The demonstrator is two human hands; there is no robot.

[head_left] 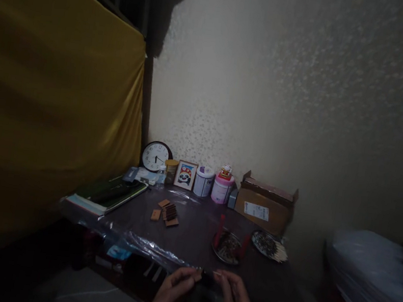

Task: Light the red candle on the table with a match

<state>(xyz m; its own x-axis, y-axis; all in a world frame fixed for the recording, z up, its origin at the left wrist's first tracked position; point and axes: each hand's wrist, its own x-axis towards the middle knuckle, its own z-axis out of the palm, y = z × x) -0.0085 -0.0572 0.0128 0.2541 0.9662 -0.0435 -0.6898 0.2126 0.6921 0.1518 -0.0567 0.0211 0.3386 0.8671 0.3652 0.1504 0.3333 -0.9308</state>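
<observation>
By the front edge of the dark table (194, 234), the left hand (176, 289) and right hand (236, 299) are apart but near each other. Farther in lie a plate (222, 259) with red candles (220, 230) and some matchboxes (170, 212); the left hand clamps a small matchbox (198, 275), the right a thin matchstick (217, 273)

Small brown box (198, 275), tilted, pinched in the left hand (176, 289). Thin pale stick (217, 273), roughly level, pinched in the right hand (233, 294), free end near the box.
</observation>
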